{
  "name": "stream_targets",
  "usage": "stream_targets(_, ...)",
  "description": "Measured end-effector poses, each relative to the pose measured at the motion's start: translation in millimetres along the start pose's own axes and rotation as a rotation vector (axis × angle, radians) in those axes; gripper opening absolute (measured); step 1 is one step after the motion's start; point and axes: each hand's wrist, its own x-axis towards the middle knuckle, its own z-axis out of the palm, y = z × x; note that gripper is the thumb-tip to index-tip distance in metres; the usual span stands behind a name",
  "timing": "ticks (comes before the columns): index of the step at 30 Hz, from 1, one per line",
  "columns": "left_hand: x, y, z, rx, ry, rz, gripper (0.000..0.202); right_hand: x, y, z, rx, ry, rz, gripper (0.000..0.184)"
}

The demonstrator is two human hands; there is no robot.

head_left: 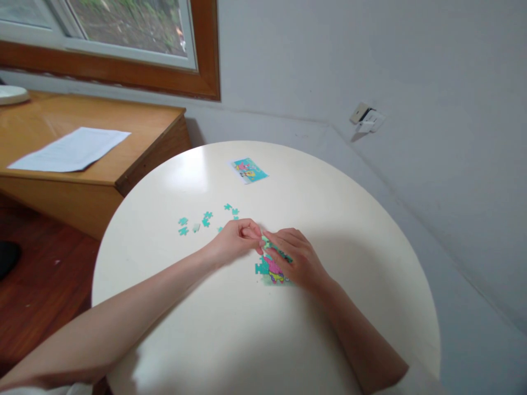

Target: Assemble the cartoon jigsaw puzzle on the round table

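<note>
A partly joined jigsaw puzzle, teal with a pink figure, lies on the round white table. My right hand rests over its right side and hides part of it; its fingers reach to the upper left edge. At that same edge my left hand has its fingertips pinched together, meeting the right fingertips. Whatever small piece sits between the left fingers is too hidden to name. Loose teal puzzle pieces are scattered to the left, several of them, some partly behind my left hand.
Farther back on the table lies a picture card with cartoon figures on teal. A wooden desk with a white paper sheet stands at the left. On the wall at the right is a socket with a white plug.
</note>
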Motion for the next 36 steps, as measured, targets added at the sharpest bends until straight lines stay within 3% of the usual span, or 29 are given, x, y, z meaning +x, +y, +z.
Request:
stream_targets(13, 0.1, -0.1, 0.7, -0.001, 0.030, 0.001, 0.024, -1.4, 0.6, 1.0, -0.026, 0.108, -0.024, 0.026)
stream_targets(23, -0.6, 0.8, 2.4, 0.015, 0.052, 0.001, 0.024, 0.0, -1.7, 0.5, 0.014, 0.113, 0.006, 0.026)
stream_targets(36, 2.0, -5.4, -0.4, -0.008, -0.006, 0.015, 0.029, 0.9, -2.4, 0.2, 0.018, 0.103, 0.021, 0.022)
